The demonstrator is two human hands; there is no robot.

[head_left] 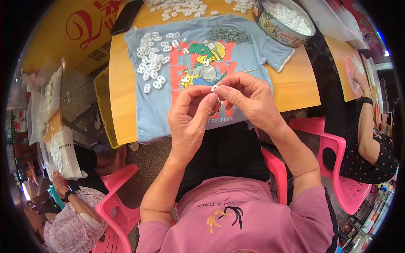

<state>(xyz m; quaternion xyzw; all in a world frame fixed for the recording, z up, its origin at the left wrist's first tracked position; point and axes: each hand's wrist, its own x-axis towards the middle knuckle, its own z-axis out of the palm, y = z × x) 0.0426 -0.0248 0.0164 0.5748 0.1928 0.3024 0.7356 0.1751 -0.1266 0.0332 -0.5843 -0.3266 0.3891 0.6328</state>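
Note:
My left hand (189, 120) and my right hand (252, 100) meet above a blue T-shirt (154, 111) with a dinosaur print, spread over the table. Thumbs and forefingers of both are closed on a small white plastic piece (214, 88); most of it is hidden by the fingertips. A thin pointed bit sticks out above my right fingers, too small to name. On the shirt's left lie many white oval plastic pieces (157, 84) with two holes each. A heap of small dark grey metal parts (230, 35) sits near the collar side.
A round tin (278, 36) full of white pieces stands at the far right. More white pieces (181, 6) lie along the table's (295, 86) far edge. A black phone (127, 17) rests far left. Co-workers sit on pink chairs (337, 164) at both sides.

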